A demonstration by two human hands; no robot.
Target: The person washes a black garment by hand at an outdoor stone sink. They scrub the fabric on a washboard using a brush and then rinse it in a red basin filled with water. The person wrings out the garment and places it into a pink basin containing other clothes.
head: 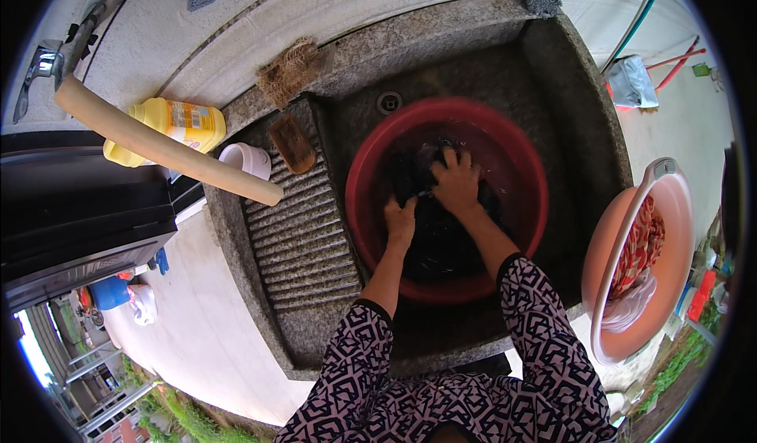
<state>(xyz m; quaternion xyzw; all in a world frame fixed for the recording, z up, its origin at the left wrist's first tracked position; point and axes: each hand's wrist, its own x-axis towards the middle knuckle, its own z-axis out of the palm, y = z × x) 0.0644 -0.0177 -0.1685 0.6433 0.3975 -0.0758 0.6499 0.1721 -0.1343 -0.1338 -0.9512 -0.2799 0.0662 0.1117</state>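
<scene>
A red plastic basin stands in the stone sink and holds water. Dark wet cloth lies in it, partly under the surface. At the cloth's left side, my left hand grips it, with the fingertips hidden by the fabric. My right hand is a little farther in, its curled fingers digging into the same cloth near the basin's middle. Both wrists reach over the near side of the basin.
Left of the basin is a ribbed stone washboard bearing a brown scrubbing brush. A white cup, a yellow jug and a beige pipe are beyond. A pink tub with clothes stands at right.
</scene>
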